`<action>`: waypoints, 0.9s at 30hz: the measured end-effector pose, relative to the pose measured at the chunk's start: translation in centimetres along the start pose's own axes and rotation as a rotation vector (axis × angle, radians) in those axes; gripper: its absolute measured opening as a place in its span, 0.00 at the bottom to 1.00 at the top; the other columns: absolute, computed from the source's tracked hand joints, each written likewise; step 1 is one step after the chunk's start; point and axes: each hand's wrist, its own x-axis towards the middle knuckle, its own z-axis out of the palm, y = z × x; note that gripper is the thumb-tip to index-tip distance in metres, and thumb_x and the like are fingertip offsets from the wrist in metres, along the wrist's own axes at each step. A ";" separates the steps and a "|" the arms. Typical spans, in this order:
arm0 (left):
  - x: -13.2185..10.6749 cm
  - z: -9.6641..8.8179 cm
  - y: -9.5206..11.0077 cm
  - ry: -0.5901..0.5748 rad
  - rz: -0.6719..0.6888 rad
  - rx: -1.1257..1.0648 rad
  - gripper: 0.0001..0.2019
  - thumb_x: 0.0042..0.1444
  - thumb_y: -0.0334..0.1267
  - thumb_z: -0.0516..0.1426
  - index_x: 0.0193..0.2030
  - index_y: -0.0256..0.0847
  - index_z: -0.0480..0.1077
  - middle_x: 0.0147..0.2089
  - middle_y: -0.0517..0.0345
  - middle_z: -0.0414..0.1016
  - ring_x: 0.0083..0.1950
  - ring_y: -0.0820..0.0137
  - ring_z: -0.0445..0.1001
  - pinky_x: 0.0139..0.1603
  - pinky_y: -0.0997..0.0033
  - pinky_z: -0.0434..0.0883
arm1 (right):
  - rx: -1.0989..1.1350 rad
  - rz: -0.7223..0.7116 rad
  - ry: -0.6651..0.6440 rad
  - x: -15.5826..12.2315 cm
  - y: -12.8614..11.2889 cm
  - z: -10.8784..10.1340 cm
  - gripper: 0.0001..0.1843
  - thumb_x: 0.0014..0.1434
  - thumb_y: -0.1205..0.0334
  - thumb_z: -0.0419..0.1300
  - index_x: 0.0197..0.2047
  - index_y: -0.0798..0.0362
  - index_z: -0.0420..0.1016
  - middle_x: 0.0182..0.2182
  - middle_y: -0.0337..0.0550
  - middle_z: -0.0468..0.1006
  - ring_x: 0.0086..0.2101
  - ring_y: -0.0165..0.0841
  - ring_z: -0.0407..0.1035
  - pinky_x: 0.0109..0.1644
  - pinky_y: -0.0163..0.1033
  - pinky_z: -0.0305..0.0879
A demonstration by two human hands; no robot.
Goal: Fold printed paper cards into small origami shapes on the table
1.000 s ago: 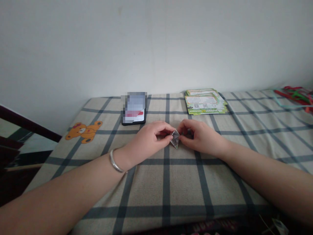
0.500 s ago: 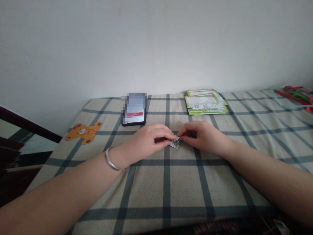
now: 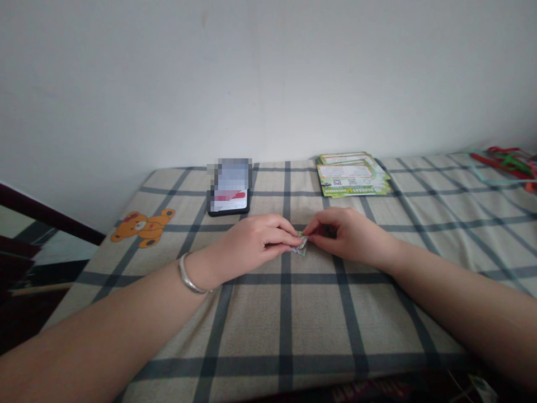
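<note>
A small piece of folded printed paper (image 3: 300,250), white and green, sits just above or on the checked cloth between my hands. My left hand (image 3: 264,238), with a silver bangle at the wrist, pinches its left side between thumb and fingertips. From the right, my right hand (image 3: 344,234) grips the paper's upper right corner with thumb and forefinger. Fingertips cover much of the paper, so its full shape is hidden.
A phone (image 3: 230,190) with a lit, partly blurred screen lies behind my left hand. Behind the right one is a stack of green printed leaflets (image 3: 352,174). An orange bear cutout (image 3: 145,228) lies at left. Colourful items (image 3: 503,165) are at far right, by the wall (image 3: 268,78).
The left fingers have closed further over the paper. Its visible part has changed from a flat triangle to a more folded shape with green showing on top.
</note>
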 end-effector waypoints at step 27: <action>-0.1 0.4 0.3 -0.011 0.025 0.130 0.07 0.62 0.33 0.56 0.43 0.42 0.76 0.48 0.57 0.77 0.49 0.70 0.75 0.53 0.67 0.72 | -0.157 -0.219 -0.039 0.1 0.1 -0.3 0.07 0.59 0.65 0.59 0.37 0.52 0.79 0.37 0.42 0.77 0.35 0.30 0.70 0.38 0.35 0.64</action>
